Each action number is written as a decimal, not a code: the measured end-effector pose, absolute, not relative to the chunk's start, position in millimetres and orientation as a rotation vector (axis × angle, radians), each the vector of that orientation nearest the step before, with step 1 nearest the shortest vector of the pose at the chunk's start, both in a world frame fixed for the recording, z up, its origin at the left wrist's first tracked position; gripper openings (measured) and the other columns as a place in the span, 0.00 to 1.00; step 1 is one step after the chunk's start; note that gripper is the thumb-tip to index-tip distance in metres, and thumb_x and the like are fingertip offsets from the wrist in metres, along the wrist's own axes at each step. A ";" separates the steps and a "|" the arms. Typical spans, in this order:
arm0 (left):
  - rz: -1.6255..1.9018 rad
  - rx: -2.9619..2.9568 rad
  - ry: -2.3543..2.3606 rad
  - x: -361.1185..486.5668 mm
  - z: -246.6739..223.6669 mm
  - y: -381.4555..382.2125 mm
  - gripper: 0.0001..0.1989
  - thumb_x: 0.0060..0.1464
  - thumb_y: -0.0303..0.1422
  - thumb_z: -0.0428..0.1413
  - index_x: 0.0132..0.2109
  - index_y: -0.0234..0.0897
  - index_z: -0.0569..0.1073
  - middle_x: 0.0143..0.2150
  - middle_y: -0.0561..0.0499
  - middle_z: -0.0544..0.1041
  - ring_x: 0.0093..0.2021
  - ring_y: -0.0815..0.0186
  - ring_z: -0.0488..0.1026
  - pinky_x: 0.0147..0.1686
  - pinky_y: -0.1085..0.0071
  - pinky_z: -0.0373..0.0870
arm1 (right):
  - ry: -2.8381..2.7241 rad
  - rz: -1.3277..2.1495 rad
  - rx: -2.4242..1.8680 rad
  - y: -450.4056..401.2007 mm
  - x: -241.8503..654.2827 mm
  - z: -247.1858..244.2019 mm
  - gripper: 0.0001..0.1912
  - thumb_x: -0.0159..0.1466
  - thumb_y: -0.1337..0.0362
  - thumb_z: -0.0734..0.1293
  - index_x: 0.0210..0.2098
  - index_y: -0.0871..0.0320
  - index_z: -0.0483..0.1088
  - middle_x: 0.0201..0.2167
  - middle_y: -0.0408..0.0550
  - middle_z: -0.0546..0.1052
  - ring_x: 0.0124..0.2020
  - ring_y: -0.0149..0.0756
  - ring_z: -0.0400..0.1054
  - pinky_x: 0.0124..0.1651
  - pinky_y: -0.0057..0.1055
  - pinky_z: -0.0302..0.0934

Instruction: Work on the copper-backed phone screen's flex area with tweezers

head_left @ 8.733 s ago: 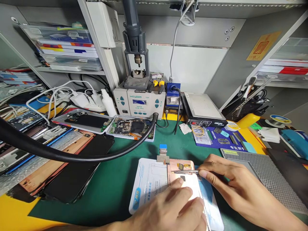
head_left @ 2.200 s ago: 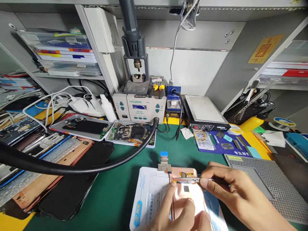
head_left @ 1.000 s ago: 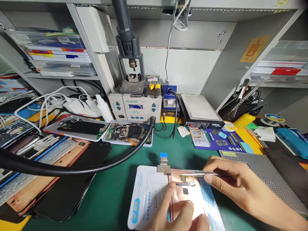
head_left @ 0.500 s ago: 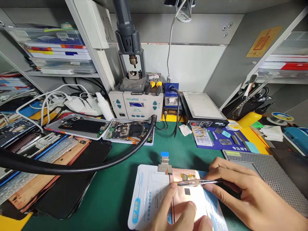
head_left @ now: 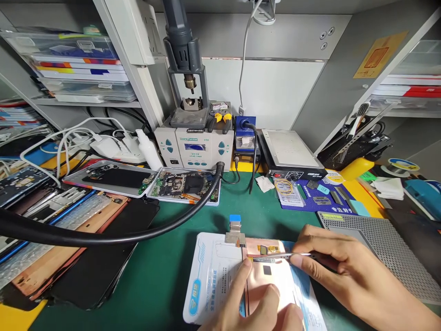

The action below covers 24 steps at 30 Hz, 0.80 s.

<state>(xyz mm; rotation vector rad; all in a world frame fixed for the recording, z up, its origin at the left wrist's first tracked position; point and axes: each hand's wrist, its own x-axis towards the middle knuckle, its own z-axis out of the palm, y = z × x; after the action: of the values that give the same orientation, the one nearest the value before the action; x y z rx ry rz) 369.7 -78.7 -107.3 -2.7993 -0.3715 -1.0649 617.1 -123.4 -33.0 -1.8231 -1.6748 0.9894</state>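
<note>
A copper-coloured display panel (head_left: 281,276) lies on a white and blue printed sheet (head_left: 200,280) at the front of the mat. My left hand (head_left: 253,308) rests on the panel with its fingers spread, the index fingertip at a dark seam near the upper left. Pinched in my right hand (head_left: 339,264) are metal tweezers (head_left: 284,256). Their tips point left and reach the panel's upper part, close to my left index fingertip. Behind the panel's top left corner a flat ribbon connector (head_left: 235,226) with a blue end sticks up.
A thick black hose (head_left: 138,238) arches across the left side. An opened tablet (head_left: 186,186) lies before a grey hot-air station (head_left: 195,149). Panels and black covers (head_left: 99,257) are stacked at left. A heating plate (head_left: 289,149) and perforated grey pad (head_left: 382,250) are at right.
The tweezers have turned slightly in my right hand, their rear end now a little higher. My left hand keeps its place on the panel. The whole view has shifted a little.
</note>
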 end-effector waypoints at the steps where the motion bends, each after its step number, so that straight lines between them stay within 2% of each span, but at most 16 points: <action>1: -1.054 -2.807 -0.376 369.9 -106.3 -78.6 0.14 0.64 0.29 0.56 0.53 0.45 0.81 0.44 0.54 0.83 0.47 0.54 0.86 0.43 0.65 0.88 | -1.651 0.998 -1.848 -122.8 616.4 -32.5 0.20 0.74 0.46 0.64 0.35 0.50 0.79 0.34 0.45 0.77 0.34 0.41 0.72 0.35 0.37 0.62; 6: -0.992 -2.843 -0.345 370.0 -106.1 -78.9 0.15 0.66 0.30 0.54 0.54 0.44 0.81 0.46 0.53 0.83 0.48 0.57 0.85 0.46 0.65 0.87 | -1.516 1.080 -1.888 -120.7 613.9 -31.3 0.21 0.70 0.43 0.68 0.32 0.52 0.79 0.31 0.44 0.76 0.30 0.39 0.66 0.32 0.35 0.54; 11: -1.007 -2.850 -0.287 371.9 -106.1 -80.4 0.12 0.65 0.29 0.56 0.52 0.41 0.81 0.40 0.53 0.82 0.45 0.61 0.85 0.54 0.61 0.85 | -1.384 1.174 -1.825 -116.9 614.2 -34.0 0.19 0.67 0.46 0.73 0.29 0.52 0.78 0.29 0.42 0.75 0.31 0.37 0.65 0.34 0.34 0.54; 15: -0.920 -2.861 -0.289 371.9 -101.5 -81.7 0.10 0.65 0.29 0.56 0.48 0.44 0.81 0.44 0.55 0.83 0.45 0.64 0.85 0.60 0.59 0.81 | -1.373 1.167 -1.834 -114.3 613.4 -32.7 0.18 0.66 0.46 0.74 0.28 0.52 0.78 0.28 0.41 0.74 0.30 0.36 0.64 0.32 0.33 0.53; 20: -0.960 -2.859 -0.287 370.6 -100.2 -80.0 0.08 0.65 0.32 0.57 0.47 0.46 0.80 0.46 0.55 0.83 0.49 0.61 0.84 0.57 0.58 0.83 | -1.484 1.133 -1.901 -116.4 616.6 -29.9 0.21 0.68 0.43 0.70 0.30 0.52 0.79 0.30 0.43 0.76 0.31 0.37 0.66 0.33 0.32 0.57; 24: -0.907 -2.854 -0.242 369.9 -100.0 -77.5 0.09 0.63 0.30 0.58 0.46 0.47 0.81 0.50 0.56 0.84 0.45 0.64 0.85 0.59 0.58 0.82 | -1.580 1.124 -1.909 -120.0 620.8 -30.8 0.18 0.70 0.44 0.69 0.35 0.51 0.80 0.35 0.44 0.80 0.36 0.41 0.72 0.36 0.34 0.62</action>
<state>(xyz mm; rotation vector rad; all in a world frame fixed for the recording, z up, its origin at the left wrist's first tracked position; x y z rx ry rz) 369.9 -77.5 -100.0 -2.8544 -0.2424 -0.9065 620.8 -120.0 -30.8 -1.9089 -1.5801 1.1237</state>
